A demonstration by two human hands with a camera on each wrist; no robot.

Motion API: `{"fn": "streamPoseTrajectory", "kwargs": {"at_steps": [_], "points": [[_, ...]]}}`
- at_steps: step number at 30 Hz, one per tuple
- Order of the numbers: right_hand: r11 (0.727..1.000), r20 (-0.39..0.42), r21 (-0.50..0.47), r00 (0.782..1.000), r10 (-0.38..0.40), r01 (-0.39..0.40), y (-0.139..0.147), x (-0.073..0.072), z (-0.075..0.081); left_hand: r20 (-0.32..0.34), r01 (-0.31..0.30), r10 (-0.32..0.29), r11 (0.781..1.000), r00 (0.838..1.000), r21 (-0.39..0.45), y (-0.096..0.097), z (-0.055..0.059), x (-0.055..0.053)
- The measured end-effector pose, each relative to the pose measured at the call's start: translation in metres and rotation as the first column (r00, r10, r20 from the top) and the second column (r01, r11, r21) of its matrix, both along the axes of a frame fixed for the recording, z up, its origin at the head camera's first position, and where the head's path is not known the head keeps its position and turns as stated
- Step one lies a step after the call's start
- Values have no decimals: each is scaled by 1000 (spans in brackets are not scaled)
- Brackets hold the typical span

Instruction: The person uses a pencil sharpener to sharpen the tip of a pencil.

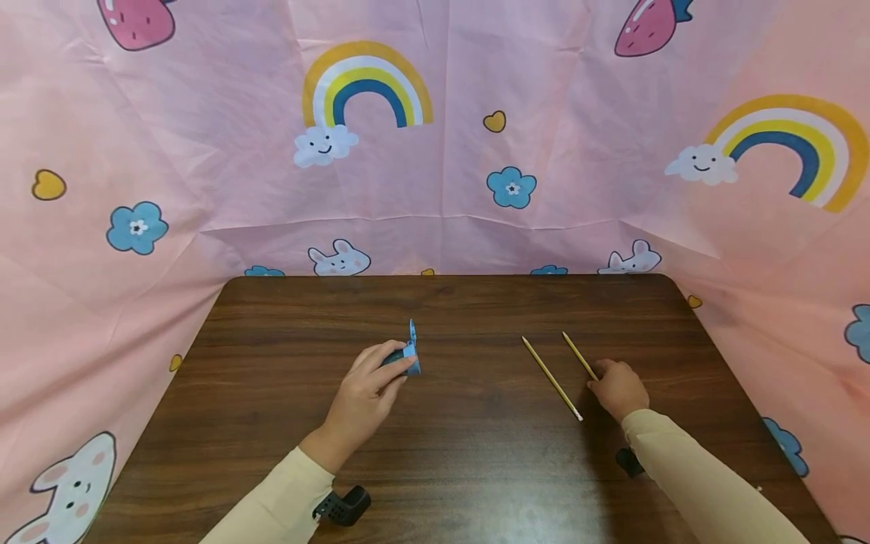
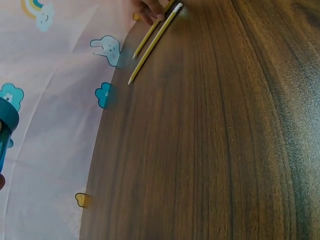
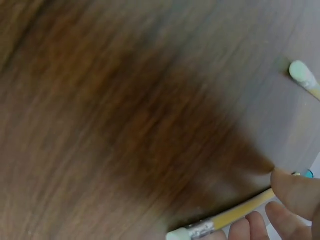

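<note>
My left hand (image 1: 363,391) grips a small blue container (image 1: 411,363) above the left-middle of the table, its hinged lid (image 1: 412,332) flipped up. Only part of that container (image 2: 7,117) shows at the edge of the left wrist view. Over on the right, my right hand (image 1: 620,389) pinches a yellow pencil (image 1: 578,352) between thumb and fingers. In the right wrist view the held pencil (image 3: 242,211) has a white eraser end. A second yellow pencil (image 1: 552,379) lies on the table to its left, eraser end towards me.
Both arms reach over a dark brown wooden table (image 1: 476,468). Behind the table and along both sides hangs a pink cloth (image 1: 224,98) printed with rainbows, flowers and rabbits. A black wrist device (image 1: 347,506) sits at the left cuff, another (image 1: 629,462) at the right.
</note>
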State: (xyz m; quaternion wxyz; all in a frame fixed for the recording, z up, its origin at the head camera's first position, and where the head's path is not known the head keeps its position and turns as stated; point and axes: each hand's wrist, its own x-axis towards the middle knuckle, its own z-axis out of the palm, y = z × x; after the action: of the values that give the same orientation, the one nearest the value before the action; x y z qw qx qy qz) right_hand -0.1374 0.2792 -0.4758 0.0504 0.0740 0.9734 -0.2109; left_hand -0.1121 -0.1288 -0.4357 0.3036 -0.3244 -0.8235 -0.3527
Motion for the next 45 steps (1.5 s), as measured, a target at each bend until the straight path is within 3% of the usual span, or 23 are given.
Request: {"fn": "streamPoseTrajectory", "kwargs": {"at_steps": [17, 31, 45], "points": [[997, 92, -7, 992, -82, 83, -2, -7, 1, 3, -1, 1, 1000, 1000, -3, 0, -2, 1], [999, 120, 33, 992, -26, 22, -3, -12, 6, 10, -9, 9, 1000, 1000, -15, -2, -2, 2], [998, 136, 20, 989, -55, 53, 3, -14, 12, 18, -11, 11, 1000, 1000, -18, -3, -3, 2]]}}
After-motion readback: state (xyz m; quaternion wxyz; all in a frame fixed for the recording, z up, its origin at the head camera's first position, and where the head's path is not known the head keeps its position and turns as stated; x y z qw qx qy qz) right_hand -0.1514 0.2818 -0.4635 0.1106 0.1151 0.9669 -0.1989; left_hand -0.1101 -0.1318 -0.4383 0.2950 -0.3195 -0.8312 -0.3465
